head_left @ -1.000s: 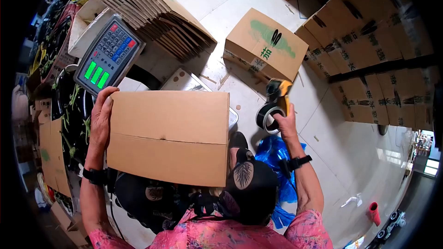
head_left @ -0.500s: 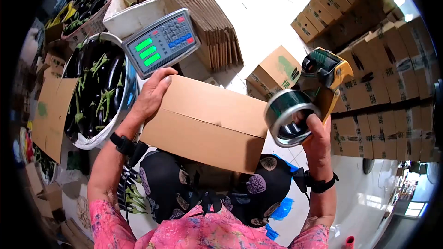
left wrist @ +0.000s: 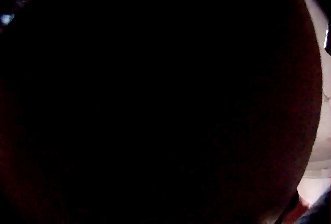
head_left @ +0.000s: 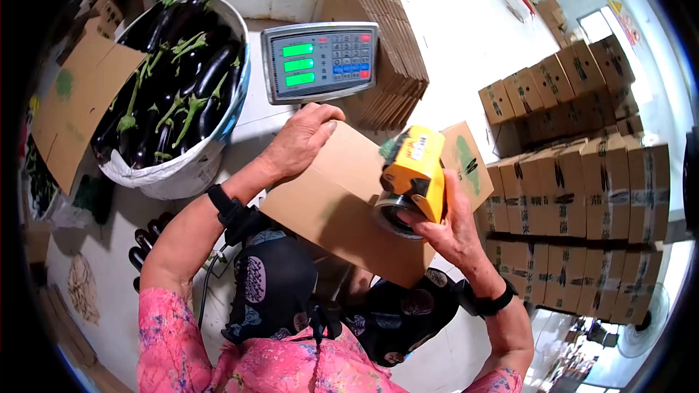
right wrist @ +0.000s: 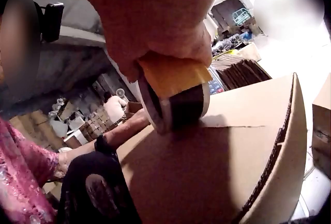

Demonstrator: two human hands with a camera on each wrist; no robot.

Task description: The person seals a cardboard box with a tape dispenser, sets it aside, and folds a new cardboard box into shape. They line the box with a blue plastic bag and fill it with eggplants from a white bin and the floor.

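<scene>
Across the person's lap lies a closed cardboard box (head_left: pixel 328 196), tilted, with the seam between its flaps facing up. The left hand (head_left: pixel 302 142) holds the box at its far left edge, fingers bent over the edge and thumb on top. In the right hand (head_left: pixel 455 222) is a yellow tape dispenser (head_left: pixel 415 164), gripped over the right part of the box. Its roll of dark tape (right wrist: pixel 189 105) is close over the flap seam in the right wrist view. The left wrist view is almost wholly dark.
A digital scale display (head_left: pixel 320 62) stands beyond the box. Eggplants (head_left: pixel 182 80) fill a white-lined tub (head_left: pixel 153 175) at left. Flattened cartons (head_left: pixel 386 36) lean behind the scale. Stacked boxes (head_left: pixel 575 196) rise at right, and a marked box (head_left: pixel 466 160) sits beyond the right hand.
The right hand has brought the tape dispenser up and left, from beside the box to over its top. The box has turned clockwise, the left hand still at its edge. The head view has shifted left.
</scene>
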